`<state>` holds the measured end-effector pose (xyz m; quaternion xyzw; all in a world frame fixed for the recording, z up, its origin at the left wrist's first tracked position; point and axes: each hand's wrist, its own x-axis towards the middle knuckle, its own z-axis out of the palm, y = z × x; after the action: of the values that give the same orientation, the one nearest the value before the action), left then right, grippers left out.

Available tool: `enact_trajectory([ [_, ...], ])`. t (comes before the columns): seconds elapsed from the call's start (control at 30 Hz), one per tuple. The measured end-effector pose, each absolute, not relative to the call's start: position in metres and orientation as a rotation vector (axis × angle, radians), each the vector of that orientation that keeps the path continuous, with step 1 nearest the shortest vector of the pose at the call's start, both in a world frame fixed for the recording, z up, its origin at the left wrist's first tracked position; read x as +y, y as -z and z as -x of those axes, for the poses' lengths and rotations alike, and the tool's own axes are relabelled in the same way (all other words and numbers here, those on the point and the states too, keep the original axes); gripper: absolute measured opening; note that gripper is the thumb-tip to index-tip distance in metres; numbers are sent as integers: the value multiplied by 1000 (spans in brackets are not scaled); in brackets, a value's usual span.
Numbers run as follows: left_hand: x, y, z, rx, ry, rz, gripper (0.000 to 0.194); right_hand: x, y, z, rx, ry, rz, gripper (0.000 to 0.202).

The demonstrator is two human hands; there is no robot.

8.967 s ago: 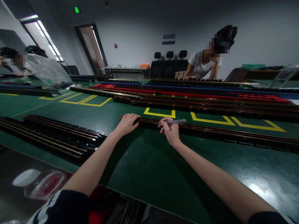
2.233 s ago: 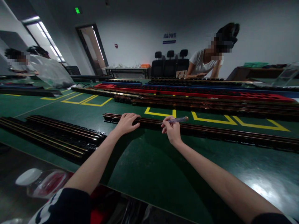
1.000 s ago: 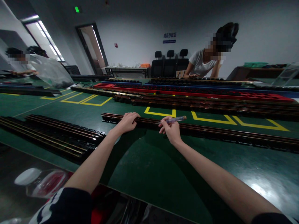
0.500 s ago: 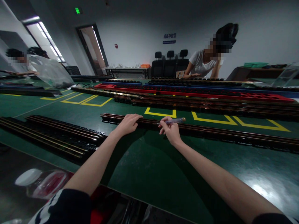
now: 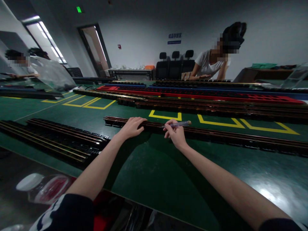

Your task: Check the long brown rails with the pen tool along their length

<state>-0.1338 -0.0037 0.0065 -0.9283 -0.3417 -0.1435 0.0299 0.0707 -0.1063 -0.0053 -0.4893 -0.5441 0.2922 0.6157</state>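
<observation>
A long dark rail assembly (image 5: 226, 135) with copper-coloured strips lies across the green table (image 5: 154, 173). My left hand (image 5: 132, 127) rests on it near its left end, fingers together over the top and the thumb apart. My right hand (image 5: 176, 133) grips a clear pen (image 5: 179, 124) with its tip pointing left, at the rail's surface. Whether the tip touches the rail cannot be made out.
More dark rails (image 5: 64, 131) lie at the left. Behind the hands are further rails, a long red rail (image 5: 204, 95) and yellow tape marks. A person (image 5: 211, 64) leans at the far side. A lidded plastic jar (image 5: 48, 189) stands below the table's near edge.
My left thumb has shifted slightly outward. My right hand and the pen have hardly moved.
</observation>
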Motion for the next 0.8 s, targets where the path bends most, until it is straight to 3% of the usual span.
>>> enact_trajectory([
  [0.8, -13, 0, 117, -1250, 523, 2632, 38, -109, 0, -69, -1264, -656, 1136, 15],
])
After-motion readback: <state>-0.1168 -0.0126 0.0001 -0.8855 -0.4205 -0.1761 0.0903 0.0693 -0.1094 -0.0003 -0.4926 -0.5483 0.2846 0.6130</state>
